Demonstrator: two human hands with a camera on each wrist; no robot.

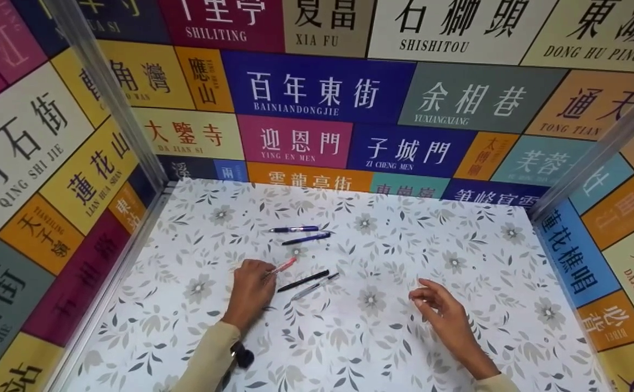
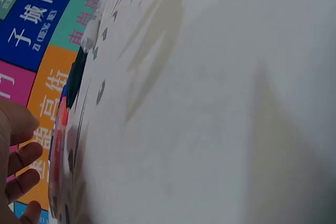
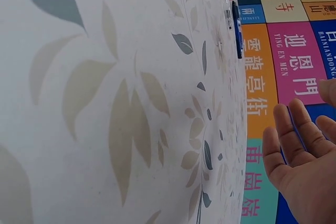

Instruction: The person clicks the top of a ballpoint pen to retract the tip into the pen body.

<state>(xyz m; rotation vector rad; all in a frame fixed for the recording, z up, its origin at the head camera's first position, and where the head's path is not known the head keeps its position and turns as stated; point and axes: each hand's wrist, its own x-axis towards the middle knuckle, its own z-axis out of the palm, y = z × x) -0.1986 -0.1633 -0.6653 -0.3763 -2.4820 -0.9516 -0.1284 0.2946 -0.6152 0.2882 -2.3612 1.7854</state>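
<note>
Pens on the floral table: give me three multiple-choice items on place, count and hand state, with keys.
1. Where does the red pen lie?
A. At the left hand
B. Under the right hand
C. Against the back wall

2. How many pens lie on the table?
A. Two
B. Five
C. Eight

3. What is the right hand doing?
A. Gripping a pen
B. Hovering with nothing in it
C. Pressing a cup

Key: 1 A, its end sits at that hand's fingers; 2 B, two blue, one red, one black, one grey; 3 B, fingers loose.

Cream long sleeves cover both forearms; a black wrist-mounted device shows.
</note>
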